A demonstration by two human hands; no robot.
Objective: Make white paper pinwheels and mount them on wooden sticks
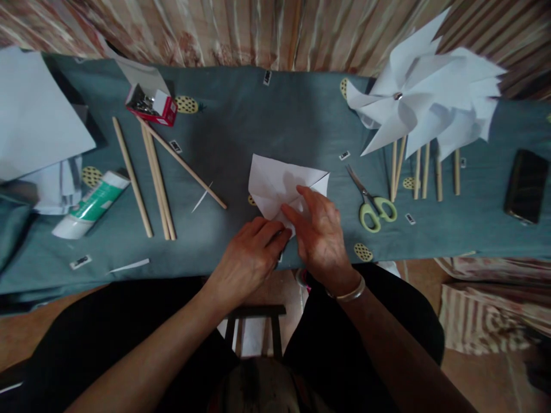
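Observation:
A cut and partly folded sheet of white paper (275, 178) lies at the table's front middle, under both hands. My left hand (253, 249) is closed on its lower corner, thumb and fingers together. From the right, my right hand (321, 229) holds the paper near its middle, index finger and thumb a little apart over a bent flap. What lies beneath its other fingers is hidden. Green-handled scissors (369, 205) rest with closed blades to the right of my right hand. Left of the paper are a wooden stick (185, 163) and a thin white paper strip (202, 197).
Several finished white paper pinwheels (398, 96) on sticks lie at the right, near a dark phone (526, 186). At the left are more wooden sticks (132, 178), an open red box (155, 106) of small metal pieces, a green-white tube (91, 205) and white sheets (38, 115).

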